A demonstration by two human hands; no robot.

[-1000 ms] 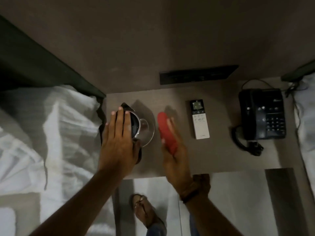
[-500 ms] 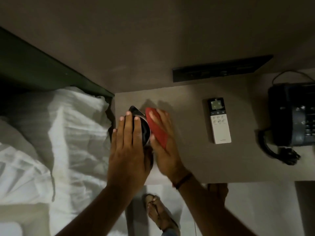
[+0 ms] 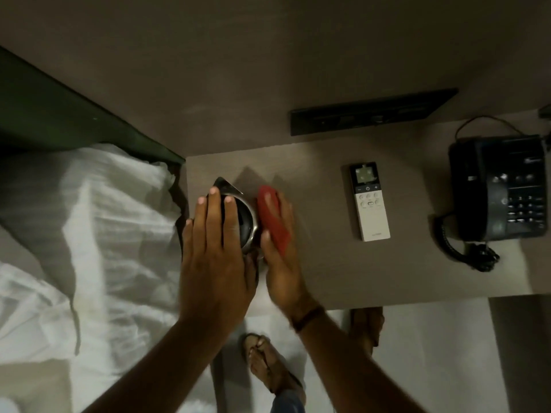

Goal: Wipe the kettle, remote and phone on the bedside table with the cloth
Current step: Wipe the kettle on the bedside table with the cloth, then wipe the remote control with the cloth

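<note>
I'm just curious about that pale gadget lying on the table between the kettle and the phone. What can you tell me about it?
It is a slim remote, off-white and plastic-looking, lying flat and face up on the brown bedside table. Its far end is dark and holds a small square screen; below that sit a row of small symbols and a cluster of pale buttons, and the near half is plain. Nothing touches it: it lies apart from both hands, lengthwise, slightly angled.
</note>
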